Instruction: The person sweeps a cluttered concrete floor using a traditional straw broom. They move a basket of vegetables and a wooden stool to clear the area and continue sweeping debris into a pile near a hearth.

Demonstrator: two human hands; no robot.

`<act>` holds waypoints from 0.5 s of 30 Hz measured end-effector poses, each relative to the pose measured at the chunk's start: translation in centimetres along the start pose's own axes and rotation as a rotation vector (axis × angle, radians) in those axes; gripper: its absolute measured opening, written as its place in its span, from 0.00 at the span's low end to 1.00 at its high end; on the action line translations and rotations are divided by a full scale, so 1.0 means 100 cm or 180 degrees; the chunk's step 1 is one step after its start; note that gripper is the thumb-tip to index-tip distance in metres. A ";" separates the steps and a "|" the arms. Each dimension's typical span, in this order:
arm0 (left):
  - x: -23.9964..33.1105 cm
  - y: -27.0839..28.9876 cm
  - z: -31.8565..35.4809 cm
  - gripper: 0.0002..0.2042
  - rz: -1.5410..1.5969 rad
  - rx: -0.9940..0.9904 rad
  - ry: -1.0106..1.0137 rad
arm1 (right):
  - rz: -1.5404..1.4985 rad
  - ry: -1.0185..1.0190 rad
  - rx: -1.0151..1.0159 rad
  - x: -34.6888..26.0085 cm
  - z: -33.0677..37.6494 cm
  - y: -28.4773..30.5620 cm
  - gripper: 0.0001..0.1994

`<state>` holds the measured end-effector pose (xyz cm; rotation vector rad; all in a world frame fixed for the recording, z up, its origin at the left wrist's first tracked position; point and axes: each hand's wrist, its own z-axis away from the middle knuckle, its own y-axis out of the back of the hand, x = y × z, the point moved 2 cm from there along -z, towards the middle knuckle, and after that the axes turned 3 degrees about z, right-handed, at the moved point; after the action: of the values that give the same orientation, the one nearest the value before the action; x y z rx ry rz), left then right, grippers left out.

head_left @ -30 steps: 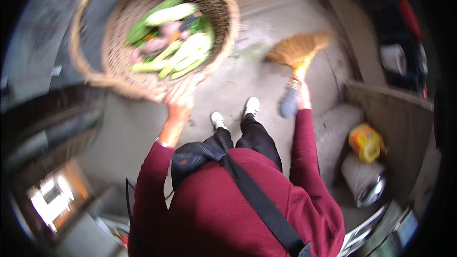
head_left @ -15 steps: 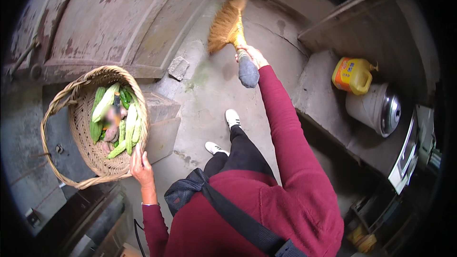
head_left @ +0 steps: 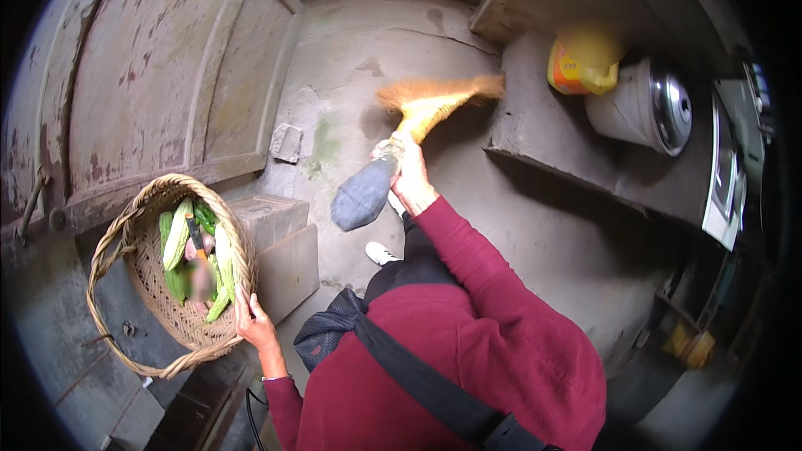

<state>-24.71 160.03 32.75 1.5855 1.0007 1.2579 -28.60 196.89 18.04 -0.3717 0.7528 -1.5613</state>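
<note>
My right hand (head_left: 409,177) is closed round the handle of a straw broom (head_left: 430,110). Its blurred bristles fan out to the right, near the raised ledge, and its grey cloth-covered butt end points back toward me. On the left, my left hand (head_left: 258,332) grips the rim of a woven wicker basket (head_left: 244,252), thumb apart from the fingers, part of which the rim hides. Inside lie long bumpy green gourds (head_left: 178,236), green peppers (head_left: 205,217) and pinkish roots, partly blurred. A slim dark and orange object (head_left: 195,235) rests among them.
A worn wooden door (head_left: 142,75) stands at left, with a loose stone block (head_left: 286,143) by its foot. On the right, a concrete ledge (head_left: 535,129) carries a yellow jug (head_left: 576,67) and a pale bucket (head_left: 622,108) with a shiny lid. Below the basket's right side stands a box-like block (head_left: 288,263).
The broom has swung: its bristles, earlier toward the upper left, now point right. My right hand has come closer to my body. The basket and left hand sit slightly lower in view.
</note>
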 end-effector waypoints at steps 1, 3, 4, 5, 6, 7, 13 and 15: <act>0.001 0.001 0.000 0.19 0.0042 0.0006 -0.0035 | -0.0023 -0.0039 0.0021 0.005 -0.003 0.010 0.10; -0.001 0.002 -0.001 0.19 -0.0052 -0.0026 -0.0085 | 0.0165 0.0111 0.0123 0.000 -0.002 0.016 0.09; -0.003 0.002 -0.001 0.19 -0.0008 -0.0042 -0.0103 | 0.0311 0.0154 0.0074 -0.004 -0.009 0.023 0.09; -0.004 0.003 0.001 0.19 0.0032 -0.0083 -0.0125 | 0.0450 0.0197 0.0051 -0.012 -0.017 0.036 0.09; -0.002 0.005 0.001 0.20 0.0052 -0.0148 -0.0094 | 0.0752 0.0223 0.0130 -0.023 -0.032 0.053 0.09; -0.002 0.003 -0.002 0.20 0.0062 -0.0162 -0.0193 | 0.0709 0.0266 0.0178 -0.034 -0.037 0.064 0.10; -0.010 0.007 0.001 0.20 0.0221 -0.0228 -0.0423 | 0.0420 0.0702 -0.0027 0.008 0.004 0.081 0.18; -0.009 0.009 -0.001 0.20 0.0442 -0.0348 -0.0380 | -0.0075 0.0542 -0.0202 0.030 0.026 0.057 0.19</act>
<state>-24.87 158.90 33.37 1.6468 0.7457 1.2725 -23.07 193.47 15.66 -0.2974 0.9345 -1.6080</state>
